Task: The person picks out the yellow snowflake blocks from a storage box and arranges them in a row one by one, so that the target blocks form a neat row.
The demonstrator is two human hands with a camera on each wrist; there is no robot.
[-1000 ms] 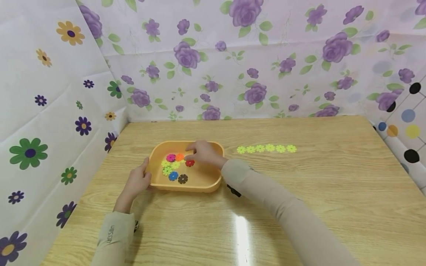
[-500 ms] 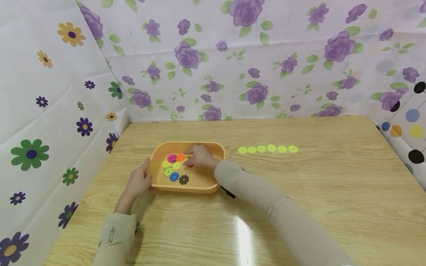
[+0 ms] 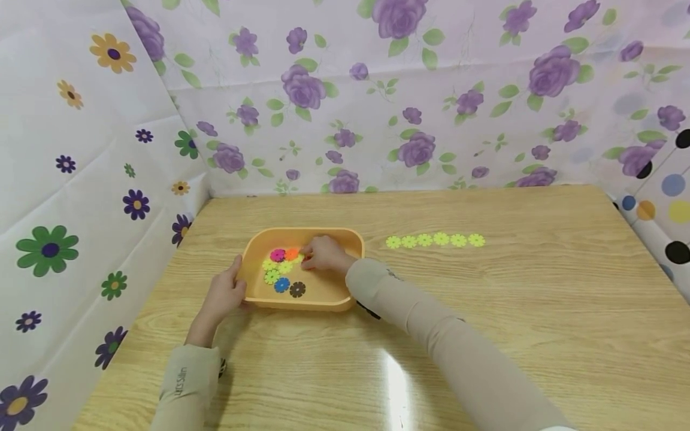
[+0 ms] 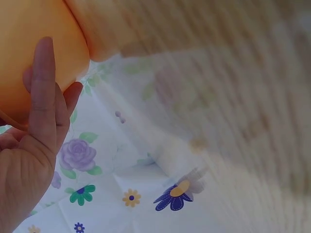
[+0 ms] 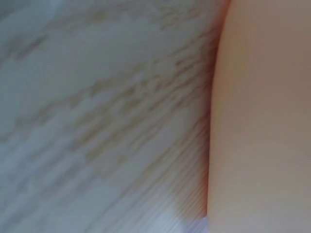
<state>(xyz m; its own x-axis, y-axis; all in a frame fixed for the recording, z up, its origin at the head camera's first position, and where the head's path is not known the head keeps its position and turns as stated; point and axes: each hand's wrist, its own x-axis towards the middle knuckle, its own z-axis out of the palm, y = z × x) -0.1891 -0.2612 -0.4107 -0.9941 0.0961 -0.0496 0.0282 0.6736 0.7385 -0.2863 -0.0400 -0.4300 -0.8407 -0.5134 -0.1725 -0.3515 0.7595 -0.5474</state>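
Gripping orange plastic tray [image 3: 326,288] at its L edge w/ L hand [image 3: 224,293]; R hand [image 3: 325,254] inside, fingertips at mostly hidden red flower disc [image 3: 309,258], can't tell if pinched. Risk: orange disc [image 3: 291,254] is just beside, so a sloppy grab could knock it.

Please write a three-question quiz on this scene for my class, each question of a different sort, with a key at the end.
1. Short answer: How many yellow flower-shaped pieces lie in the row on the table?
2. True or false: The right hand is at the left end of the tray.
3. Multiple choice: In the head view, which piece lies next to the blue piece, on its right?
A) pink
B) brown
C) orange

Key
1. Six.
2. False: the left hand is there; the right hand is inside the tray.
3. B, the brown piece.
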